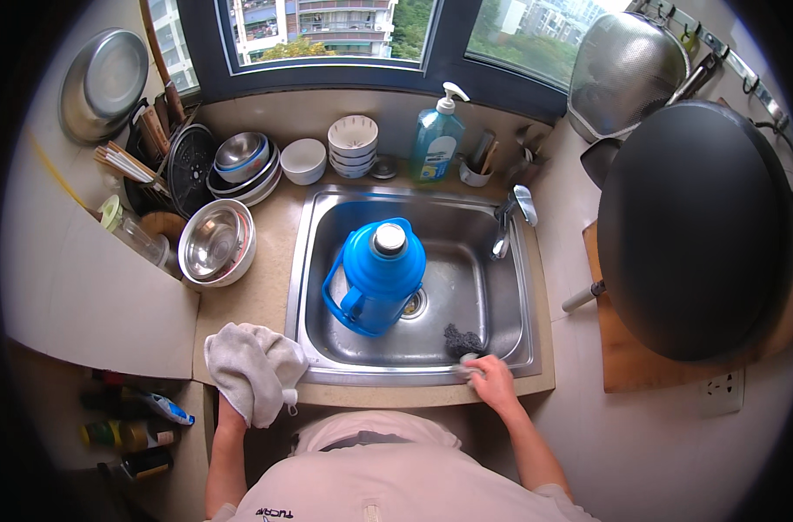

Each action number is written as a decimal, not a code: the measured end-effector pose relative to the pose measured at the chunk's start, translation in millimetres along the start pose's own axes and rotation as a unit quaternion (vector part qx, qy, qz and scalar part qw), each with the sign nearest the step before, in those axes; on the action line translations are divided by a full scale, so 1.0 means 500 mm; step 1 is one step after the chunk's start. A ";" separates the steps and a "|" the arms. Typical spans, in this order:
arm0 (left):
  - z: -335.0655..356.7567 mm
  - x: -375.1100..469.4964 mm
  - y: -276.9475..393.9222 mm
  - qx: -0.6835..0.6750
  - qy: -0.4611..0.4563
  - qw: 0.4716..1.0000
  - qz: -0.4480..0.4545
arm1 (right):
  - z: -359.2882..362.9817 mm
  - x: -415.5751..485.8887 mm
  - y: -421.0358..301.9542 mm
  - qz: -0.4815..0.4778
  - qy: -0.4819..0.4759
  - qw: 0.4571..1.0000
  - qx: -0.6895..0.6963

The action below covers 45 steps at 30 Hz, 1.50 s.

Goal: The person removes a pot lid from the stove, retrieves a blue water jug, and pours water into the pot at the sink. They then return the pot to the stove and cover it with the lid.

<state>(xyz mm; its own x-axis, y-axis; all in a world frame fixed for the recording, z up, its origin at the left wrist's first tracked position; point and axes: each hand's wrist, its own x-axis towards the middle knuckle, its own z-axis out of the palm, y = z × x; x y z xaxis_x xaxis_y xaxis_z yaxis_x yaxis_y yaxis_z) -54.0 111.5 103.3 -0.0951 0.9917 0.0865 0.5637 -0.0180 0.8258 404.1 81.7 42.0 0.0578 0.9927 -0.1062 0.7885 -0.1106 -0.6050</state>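
Observation:
A blue plastic thermos flask (383,274) with a silvery cap stands in the stainless steel sink (501,307), its handle to the left. A light grey cloth (256,368) covers my left hand at the counter's front left; the fingers are hidden beneath it. My right hand (492,383) is at the sink's front right rim, its fingers closed on a small pale wad (468,368), blurred, perhaps a cloth or sponge. Just behind it in the sink lies a dark mesh scourer (462,340). The chrome faucet (504,225) is at the right back corner.
Nested metal bowls (217,241) stand left of the sink. Behind it are stacked white bowls (353,140), a blue-green pump bottle (435,143) and a cup of utensils (476,171). A black wok (696,228) hangs at the right before a wooden board (631,378).

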 end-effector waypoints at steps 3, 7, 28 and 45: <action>-0.003 -0.027 -0.060 -0.020 0.017 0.999 -0.022 | 0.012 0.040 -0.032 0.210 -0.090 0.877 0.422; -0.029 -0.055 -0.086 -0.033 0.065 0.997 -0.028 | 0.020 0.096 -0.023 0.236 -0.089 0.659 0.709; 0.043 0.070 0.080 0.259 -0.116 0.947 0.148 | -0.012 0.212 -0.025 0.266 -0.101 0.667 0.688; 0.343 0.246 0.037 -0.287 -0.254 0.917 -0.113 | -0.022 0.282 -0.079 0.207 -0.108 0.795 0.560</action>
<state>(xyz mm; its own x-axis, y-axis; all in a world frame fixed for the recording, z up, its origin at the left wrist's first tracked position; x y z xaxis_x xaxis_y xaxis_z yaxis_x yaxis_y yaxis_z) 85.4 254.8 33.8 0.3192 0.9074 -0.2735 0.0391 0.2758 0.9604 387.9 226.8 59.8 -0.0318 0.8420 -0.5385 -0.3162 -0.5196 -0.7938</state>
